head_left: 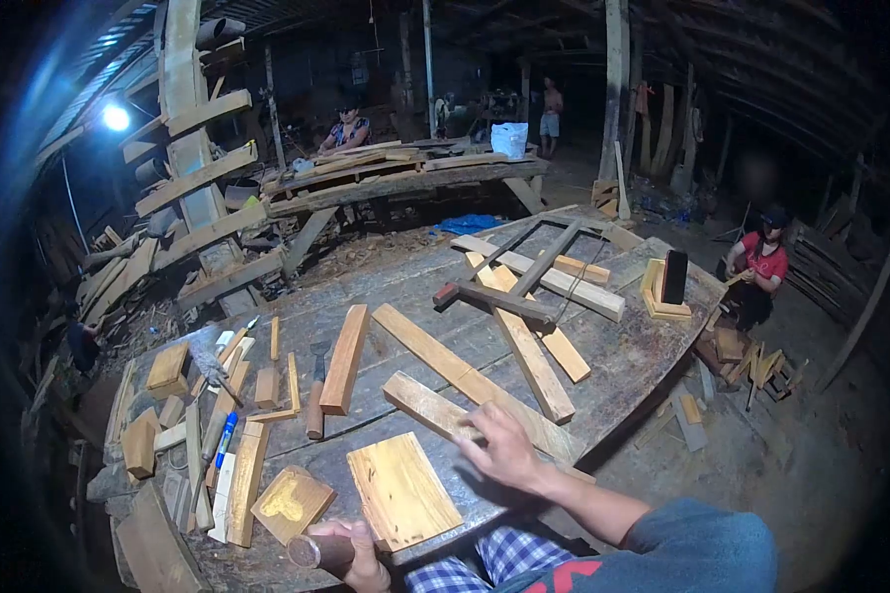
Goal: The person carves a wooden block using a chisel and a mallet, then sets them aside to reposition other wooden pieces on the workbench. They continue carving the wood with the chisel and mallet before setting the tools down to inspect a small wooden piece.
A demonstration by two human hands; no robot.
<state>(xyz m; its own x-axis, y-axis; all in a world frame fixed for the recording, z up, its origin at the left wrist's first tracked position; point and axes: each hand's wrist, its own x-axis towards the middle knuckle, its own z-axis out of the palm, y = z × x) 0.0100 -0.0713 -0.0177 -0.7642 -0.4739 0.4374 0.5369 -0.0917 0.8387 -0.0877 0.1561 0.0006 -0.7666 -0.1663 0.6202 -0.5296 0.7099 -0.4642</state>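
Brown handle gripped in our left hand; our right hand, fingers loosely spread, at a pale beam, contact unclear. Yellow board lies between them on the table; frame saw clutters the far end.

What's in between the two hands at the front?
In the head view, a flat yellow board lies between the left hand and the right hand.
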